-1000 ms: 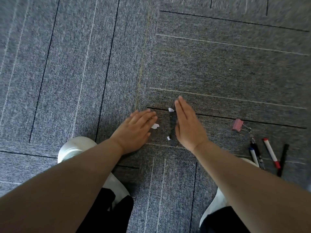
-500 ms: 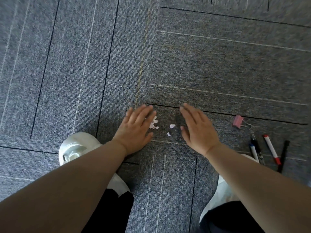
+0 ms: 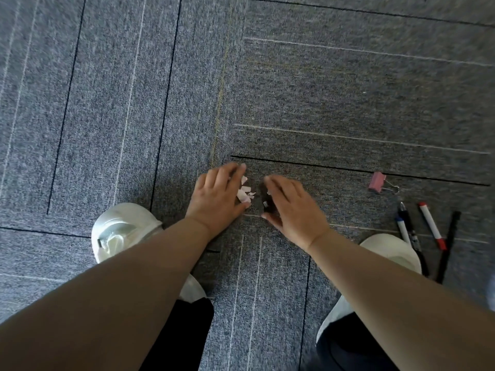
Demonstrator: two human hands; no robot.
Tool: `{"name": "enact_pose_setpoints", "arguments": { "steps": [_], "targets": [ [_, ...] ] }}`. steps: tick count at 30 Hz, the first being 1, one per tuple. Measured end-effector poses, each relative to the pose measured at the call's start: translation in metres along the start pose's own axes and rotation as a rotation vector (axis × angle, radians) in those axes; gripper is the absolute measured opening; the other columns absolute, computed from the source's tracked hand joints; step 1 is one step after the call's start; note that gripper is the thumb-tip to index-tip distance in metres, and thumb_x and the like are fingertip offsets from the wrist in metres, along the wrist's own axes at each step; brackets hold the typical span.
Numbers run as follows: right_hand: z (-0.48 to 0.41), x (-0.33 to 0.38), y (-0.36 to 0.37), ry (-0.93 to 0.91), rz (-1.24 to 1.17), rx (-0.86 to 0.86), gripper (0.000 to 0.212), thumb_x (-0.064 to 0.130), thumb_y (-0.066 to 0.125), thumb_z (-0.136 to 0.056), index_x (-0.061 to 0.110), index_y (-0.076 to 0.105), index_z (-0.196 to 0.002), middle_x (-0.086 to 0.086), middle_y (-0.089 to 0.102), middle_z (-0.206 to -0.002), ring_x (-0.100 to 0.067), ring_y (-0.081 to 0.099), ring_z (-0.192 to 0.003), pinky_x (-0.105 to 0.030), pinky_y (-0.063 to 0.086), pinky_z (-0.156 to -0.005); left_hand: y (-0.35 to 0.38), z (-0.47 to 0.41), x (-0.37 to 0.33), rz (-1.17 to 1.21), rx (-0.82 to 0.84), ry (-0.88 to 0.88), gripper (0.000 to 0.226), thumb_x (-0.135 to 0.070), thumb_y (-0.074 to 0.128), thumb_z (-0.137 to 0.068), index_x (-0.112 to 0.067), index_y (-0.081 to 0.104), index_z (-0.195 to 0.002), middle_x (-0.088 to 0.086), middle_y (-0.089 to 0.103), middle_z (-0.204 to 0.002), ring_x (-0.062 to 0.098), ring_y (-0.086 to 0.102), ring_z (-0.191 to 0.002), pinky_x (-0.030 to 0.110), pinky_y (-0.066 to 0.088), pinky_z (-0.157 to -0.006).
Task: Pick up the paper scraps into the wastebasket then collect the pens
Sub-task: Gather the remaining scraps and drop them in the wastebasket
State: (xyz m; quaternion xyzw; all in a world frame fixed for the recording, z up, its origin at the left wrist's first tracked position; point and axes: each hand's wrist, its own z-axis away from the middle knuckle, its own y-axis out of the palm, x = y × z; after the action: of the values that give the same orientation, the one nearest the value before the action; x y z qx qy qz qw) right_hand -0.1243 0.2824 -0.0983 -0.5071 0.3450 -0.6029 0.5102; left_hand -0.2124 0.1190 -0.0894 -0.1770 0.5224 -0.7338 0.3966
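Observation:
Small white paper scraps (image 3: 245, 193) lie in a little heap on the grey carpet, pressed against the fingers of my left hand (image 3: 216, 196), which rests flat on the floor. My right hand (image 3: 290, 207) is cupped just to the right, fingers curled toward the heap, with a tiny scrap (image 3: 265, 204) under its fingertips. Several pens lie to the right: a red-capped marker (image 3: 431, 224), a blue-tipped pen (image 3: 404, 229), a black pen (image 3: 412, 234) and a thin black pen (image 3: 448, 243). No wastebasket is in view.
A pink binder clip (image 3: 377, 181) lies on the carpet above the pens. My two white shoes (image 3: 120, 231) (image 3: 393, 253) stand on either side of my arms. Grey carpet tiles stretch all around.
My two hands have slid closer together and toward me, sweeping the scattered scraps into a tighter heap beside my left fingers. My right hand has curled from flat to cupped.

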Motion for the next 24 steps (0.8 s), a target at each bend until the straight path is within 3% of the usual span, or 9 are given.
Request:
{"name": "enact_pose_setpoints", "arguments": {
  "steps": [2,6,12,19,24],
  "targets": [
    [-0.003,-0.005,-0.001,0.035,0.041,-0.03,0.073,0.051,0.059,-0.073,0.002,0.051,-0.125,-0.016,0.06,-0.113,-0.031,0.06,-0.097,-0.04,0.052,-0.084,-0.002,-0.005,0.003,-0.043,0.009,-0.035,0.077,-0.058,0.041,-0.087,-0.018,0.011,-0.146,0.006,0.025,-0.141,0.026,0.029,-0.125,0.04,0.025,-0.106],
    [-0.011,-0.003,-0.003,0.057,-0.028,-0.001,0.062,0.05,0.061,-0.076,0.005,0.054,-0.119,-0.013,0.057,-0.106,-0.029,0.055,-0.096,-0.039,0.05,-0.084,-0.004,-0.01,0.004,-0.059,0.054,0.045,0.067,-0.056,0.039,-0.089,-0.022,0.018,-0.142,0.007,0.031,-0.132,0.023,0.039,-0.118,0.038,0.031,-0.101],
    [-0.022,0.002,0.0,0.045,-0.097,-0.031,0.043,0.043,0.057,-0.079,0.005,0.057,-0.099,-0.01,0.058,-0.093,-0.027,0.055,-0.083,-0.036,0.051,-0.069,-0.011,-0.023,-0.001,-0.079,0.081,0.137,0.048,-0.046,0.038,-0.094,-0.016,0.032,-0.132,0.007,0.036,-0.128,0.023,0.051,-0.104,0.032,0.043,-0.084],
    [-0.023,-0.004,0.005,-0.017,-0.125,-0.074,0.016,0.02,0.063,-0.083,0.005,0.057,-0.086,-0.009,0.062,-0.079,-0.026,0.057,-0.067,-0.034,0.05,-0.053,-0.002,-0.024,0.003,0.082,0.05,0.165,0.03,-0.032,0.041,-0.096,-0.007,0.048,-0.109,0.009,0.051,-0.108,0.026,0.054,-0.093,0.037,0.046,-0.076],
    [-0.019,-0.005,0.004,-0.022,-0.14,-0.064,0.011,0.015,0.058,-0.085,0.003,0.057,-0.085,-0.01,0.063,-0.076,-0.026,0.058,-0.064,-0.034,0.051,-0.05,-0.001,-0.016,0.004,0.255,0.018,0.113,0.023,-0.025,0.047,-0.094,-0.003,0.053,-0.099,0.012,0.055,-0.099,0.029,0.055,-0.085,0.039,0.045,-0.074]
  ]
}}
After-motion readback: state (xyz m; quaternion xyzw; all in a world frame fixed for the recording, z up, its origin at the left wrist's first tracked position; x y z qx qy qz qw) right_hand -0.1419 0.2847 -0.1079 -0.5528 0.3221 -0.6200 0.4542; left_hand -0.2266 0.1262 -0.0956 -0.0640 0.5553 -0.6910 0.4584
